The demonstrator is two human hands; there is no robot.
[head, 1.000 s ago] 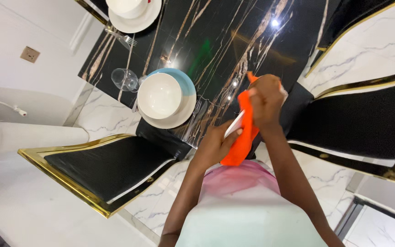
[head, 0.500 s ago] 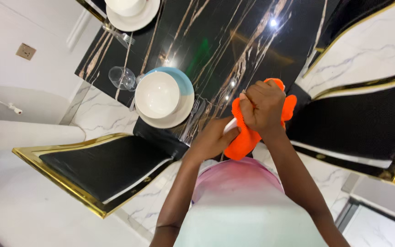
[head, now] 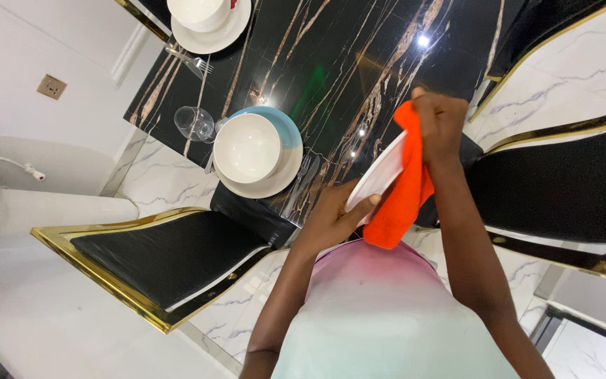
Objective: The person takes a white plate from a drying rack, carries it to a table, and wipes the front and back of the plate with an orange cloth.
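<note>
While my left hand [head: 331, 221] grips the white plate [head: 379, 177] by its near rim above the surface [head: 331, 63], my right hand [head: 440, 123] presses the orange cloth [head: 405, 196] against it.

I see a white plate [head: 379, 177] tilted on edge above the worktop's near edge; an orange cloth [head: 405, 189] drapes its 3 o'clock side, hanging toward 6.

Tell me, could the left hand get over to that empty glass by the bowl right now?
Probably not as things stand: the left hand grips the white plate that the right hand rubs with the orange cloth. The path to the glass passes over the bowl.
</note>
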